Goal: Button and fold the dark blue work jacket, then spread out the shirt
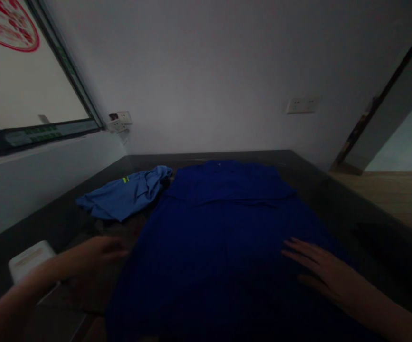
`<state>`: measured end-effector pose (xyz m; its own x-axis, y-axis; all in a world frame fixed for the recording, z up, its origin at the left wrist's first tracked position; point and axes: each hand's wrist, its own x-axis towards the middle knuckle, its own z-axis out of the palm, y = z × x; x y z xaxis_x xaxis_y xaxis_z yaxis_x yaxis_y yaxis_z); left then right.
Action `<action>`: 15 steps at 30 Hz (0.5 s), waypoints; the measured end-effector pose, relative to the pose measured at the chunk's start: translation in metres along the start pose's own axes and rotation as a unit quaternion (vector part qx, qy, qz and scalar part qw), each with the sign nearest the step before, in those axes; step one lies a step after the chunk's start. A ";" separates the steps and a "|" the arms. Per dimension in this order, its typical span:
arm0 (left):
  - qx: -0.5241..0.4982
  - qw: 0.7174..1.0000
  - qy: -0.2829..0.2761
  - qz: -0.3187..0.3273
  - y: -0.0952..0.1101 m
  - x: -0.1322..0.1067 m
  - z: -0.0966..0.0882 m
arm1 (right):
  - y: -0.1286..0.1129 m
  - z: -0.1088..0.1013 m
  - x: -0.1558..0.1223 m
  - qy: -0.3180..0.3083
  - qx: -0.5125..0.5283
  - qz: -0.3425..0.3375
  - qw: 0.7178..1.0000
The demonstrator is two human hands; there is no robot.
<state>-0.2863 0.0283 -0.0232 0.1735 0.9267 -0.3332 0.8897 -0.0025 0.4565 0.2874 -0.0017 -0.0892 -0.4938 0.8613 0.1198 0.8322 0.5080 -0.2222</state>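
A dark blue garment, with what looks like a collar at its far end, lies spread flat on the dark table. Over its right part is my right hand, fingers stretched out and holding nothing; whether it touches the cloth I cannot tell. My left hand hovers just beyond the garment's left edge, smeared by motion, so its fingers do not show clearly. Farther back on the left rests a crumpled lighter blue garment with a small yellow-green mark.
A white box-like object stands at the left, partly behind my left forearm. White wall sockets are on the wall behind the table, with more near the window. Something dark lies near the table's right edge.
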 end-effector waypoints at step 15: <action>-0.007 0.971 0.199 -0.133 0.060 0.311 -0.049 | 0.024 0.016 0.278 0.127 -0.006 0.010 0.992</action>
<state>-0.1992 0.3343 -0.0589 -0.2402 0.9659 -0.0963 0.8747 0.2584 0.4099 0.1666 0.2497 -0.0769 -0.3986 0.8451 0.3564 0.8448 0.4895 -0.2159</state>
